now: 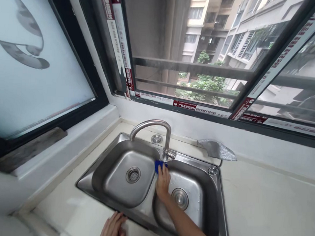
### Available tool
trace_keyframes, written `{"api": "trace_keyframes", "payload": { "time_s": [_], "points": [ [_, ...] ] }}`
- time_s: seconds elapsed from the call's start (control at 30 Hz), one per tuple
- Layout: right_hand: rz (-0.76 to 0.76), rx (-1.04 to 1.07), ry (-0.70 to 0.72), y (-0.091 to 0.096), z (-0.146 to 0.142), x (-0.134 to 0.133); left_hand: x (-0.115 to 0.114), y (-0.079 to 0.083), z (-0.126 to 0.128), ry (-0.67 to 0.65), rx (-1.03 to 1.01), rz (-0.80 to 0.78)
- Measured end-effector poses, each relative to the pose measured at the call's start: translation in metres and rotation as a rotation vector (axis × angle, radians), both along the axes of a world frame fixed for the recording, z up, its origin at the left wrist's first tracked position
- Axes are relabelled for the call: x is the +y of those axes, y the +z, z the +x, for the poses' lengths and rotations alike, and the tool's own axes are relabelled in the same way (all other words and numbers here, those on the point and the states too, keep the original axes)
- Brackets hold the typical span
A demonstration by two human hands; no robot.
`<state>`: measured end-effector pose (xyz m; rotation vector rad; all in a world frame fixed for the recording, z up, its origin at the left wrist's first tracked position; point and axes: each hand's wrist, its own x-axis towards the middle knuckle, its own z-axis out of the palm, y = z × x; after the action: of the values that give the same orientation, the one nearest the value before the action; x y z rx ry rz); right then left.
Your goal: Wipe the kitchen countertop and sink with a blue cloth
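My right hand (163, 182) reaches over the steel double sink (105, 148) and presses a small blue cloth (159, 165) against the divider at the foot of the curved faucet (157, 127). Its fingers are closed around the cloth. My left hand (112, 230) lies flat with fingers spread on the counter at the sink's front rim, holding nothing. Both basins show their drains, the left drain (133, 174) and the right drain (180, 198). Water drops dot the right basin.
A grey cloth (216, 149) hangs over a small fitting at the sink's back right. Pale countertop (270, 208) stretches to the right. A window with a railing (193, 68) runs behind the sink; a frosted glass panel (23, 69) stands at left.
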<state>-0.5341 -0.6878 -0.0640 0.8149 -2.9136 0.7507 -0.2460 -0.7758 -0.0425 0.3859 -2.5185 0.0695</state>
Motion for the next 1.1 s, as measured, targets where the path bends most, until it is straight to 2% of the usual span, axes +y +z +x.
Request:
{"api": "trace_keyframes", "payload": {
  "time_s": [0.1,0.23,0.4,0.53,0.63,0.73,0.93,1.03,1.1],
  "points": [
    [0.057,-0.028,0.259,0.008,0.029,0.008,0.006,0.001,0.000,0.042,-0.015,0.101],
    [0.082,-0.101,0.459,0.017,0.060,0.024,0.011,0.002,-0.002,0.056,0.007,0.177],
    [-0.016,-0.167,0.554,0.018,0.088,0.050,0.015,0.003,-0.006,0.069,0.043,0.232],
    [-0.013,-0.248,0.629,0.026,0.100,0.073,0.016,0.004,-0.008,0.076,0.025,0.311],
    [0.021,-0.264,0.600,0.034,0.100,0.099,0.016,0.004,-0.009,0.075,0.021,0.338],
    [0.062,-0.252,0.537,0.042,0.095,0.136,0.015,0.004,-0.010,0.070,0.022,0.360],
    [0.210,-0.233,0.411,0.065,0.084,0.230,0.015,0.003,-0.013,0.071,0.027,0.396],
    [0.367,-0.143,0.337,0.080,0.086,0.284,0.011,0.000,-0.011,0.043,0.031,0.410],
    [0.406,-0.060,0.290,0.086,0.091,0.322,0.006,-0.004,-0.011,0.006,0.026,0.406]
  ]
}}
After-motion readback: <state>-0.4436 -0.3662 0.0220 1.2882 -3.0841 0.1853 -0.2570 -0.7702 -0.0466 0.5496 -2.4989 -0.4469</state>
